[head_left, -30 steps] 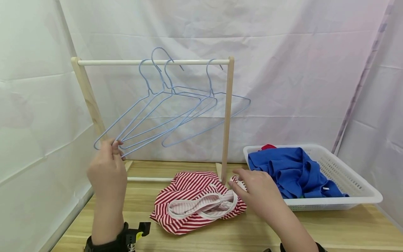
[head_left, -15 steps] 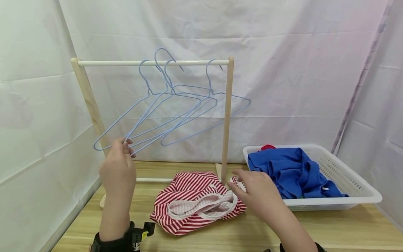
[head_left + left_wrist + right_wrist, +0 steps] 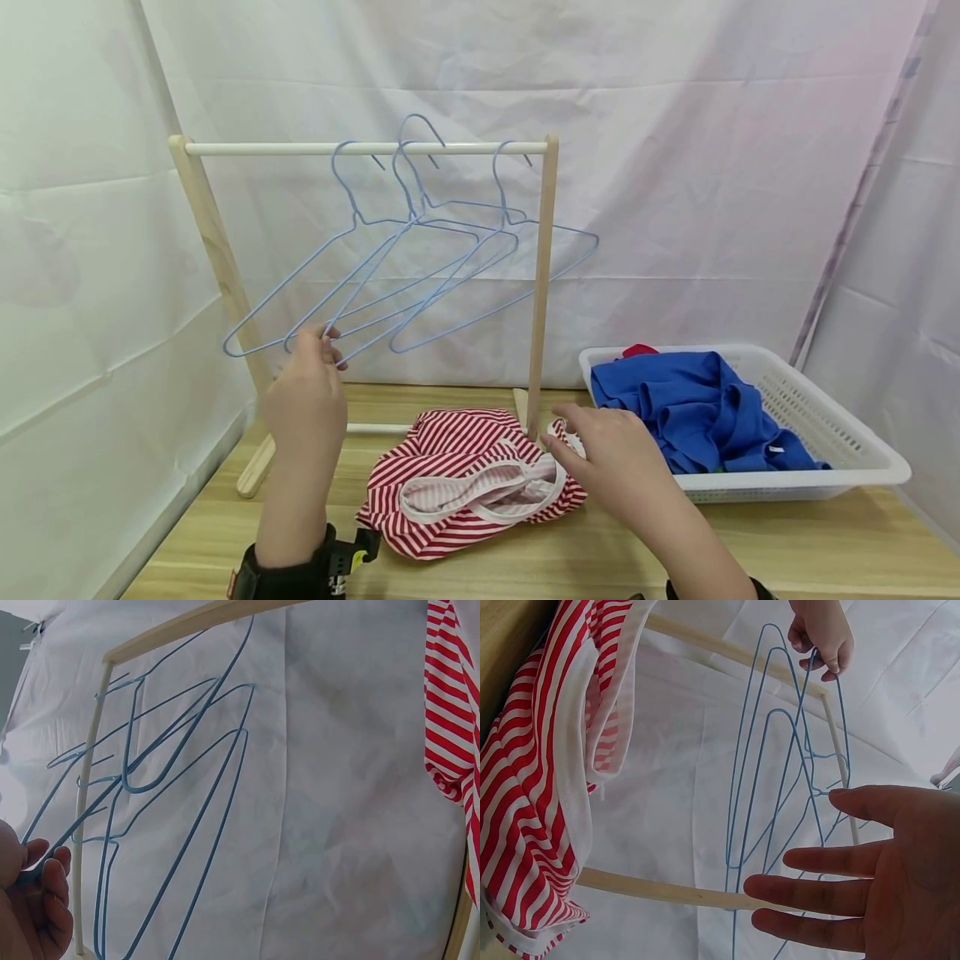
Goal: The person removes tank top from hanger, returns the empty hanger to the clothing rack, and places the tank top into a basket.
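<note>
In the head view my left hand (image 3: 307, 404) pinches the lower left corner of a blue wire hanger (image 3: 403, 125), whose hook stands slightly above the rack's white rail (image 3: 262, 150). The left wrist view shows thumb and fingers closed on the wire. Three more blue hangers hang from the rail, overlapping the held one. My right hand (image 3: 611, 450) hovers over the right end of a red-and-white striped garment (image 3: 442, 442) with white trim, lying crumpled on the table. The right wrist view shows that palm with its fingers (image 3: 817, 896) spread and nothing in them.
A wooden-legged rack, with its right post (image 3: 542, 292), stands behind the garment. To the right, a white plastic basket (image 3: 847, 433) holds blue cloth (image 3: 690, 408) and a bit of red cloth (image 3: 639, 350). White curtains hang behind and at both sides of the wooden table (image 3: 420, 579).
My left hand has moved right with the pinched hanger, whose hook has shifted right past a neighbouring hanger's hook. My right hand and the striped garment have stayed put.
</note>
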Demonstrator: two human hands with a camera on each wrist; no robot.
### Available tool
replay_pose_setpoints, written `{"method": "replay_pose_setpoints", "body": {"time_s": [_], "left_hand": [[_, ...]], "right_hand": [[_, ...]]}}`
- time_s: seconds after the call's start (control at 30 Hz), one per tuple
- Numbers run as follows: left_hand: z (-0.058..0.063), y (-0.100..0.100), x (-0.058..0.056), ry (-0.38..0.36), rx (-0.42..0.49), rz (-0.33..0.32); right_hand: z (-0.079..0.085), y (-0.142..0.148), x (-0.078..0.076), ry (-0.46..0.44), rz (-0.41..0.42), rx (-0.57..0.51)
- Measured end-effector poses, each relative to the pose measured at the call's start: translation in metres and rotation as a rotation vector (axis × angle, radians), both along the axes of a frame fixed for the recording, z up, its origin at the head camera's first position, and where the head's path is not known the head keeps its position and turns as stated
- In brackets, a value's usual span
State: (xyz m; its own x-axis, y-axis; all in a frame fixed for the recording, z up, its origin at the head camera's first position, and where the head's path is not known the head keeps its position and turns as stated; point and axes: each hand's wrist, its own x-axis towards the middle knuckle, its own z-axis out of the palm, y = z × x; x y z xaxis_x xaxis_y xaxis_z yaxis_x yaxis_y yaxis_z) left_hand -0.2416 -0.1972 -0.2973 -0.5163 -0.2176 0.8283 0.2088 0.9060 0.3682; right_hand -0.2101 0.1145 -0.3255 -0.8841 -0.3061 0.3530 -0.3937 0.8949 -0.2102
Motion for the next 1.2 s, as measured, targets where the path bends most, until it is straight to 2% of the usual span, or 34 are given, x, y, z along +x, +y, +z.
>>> {"method": "replay_pose_setpoints", "body": {"time_s": [0.1, 0.3, 0.43, 0.6, 0.83, 1.2], "left_hand": [[0.0, 0.004, -0.001, -0.014, -0.009, -0.004], [-0.002, 0.014, -0.003, -0.009, -0.032, -0.067], [-0.005, 0.016, -0.004, -0.002, -0.024, -0.057], [-0.008, 0.014, -0.005, 0.021, -0.003, -0.043], [-0.004, 0.012, -0.009, 0.05, -0.005, -0.06], [-0.002, 0.016, -0.016, 0.032, -0.12, -0.044]], "right_hand": [[0.001, 0.0, 0.0, -0.002, 0.001, 0.004], [0.003, -0.001, 0.002, -0.023, -0.002, 0.003], [0.002, -0.003, 0.002, -0.032, 0.001, -0.004], [-0.005, -0.008, -0.002, 0.015, 0.034, 0.009], [-0.014, -0.018, -0.007, 0.051, 0.052, 0.0], [-0.014, -0.018, -0.005, 0.08, 0.063, 0.003]]}}
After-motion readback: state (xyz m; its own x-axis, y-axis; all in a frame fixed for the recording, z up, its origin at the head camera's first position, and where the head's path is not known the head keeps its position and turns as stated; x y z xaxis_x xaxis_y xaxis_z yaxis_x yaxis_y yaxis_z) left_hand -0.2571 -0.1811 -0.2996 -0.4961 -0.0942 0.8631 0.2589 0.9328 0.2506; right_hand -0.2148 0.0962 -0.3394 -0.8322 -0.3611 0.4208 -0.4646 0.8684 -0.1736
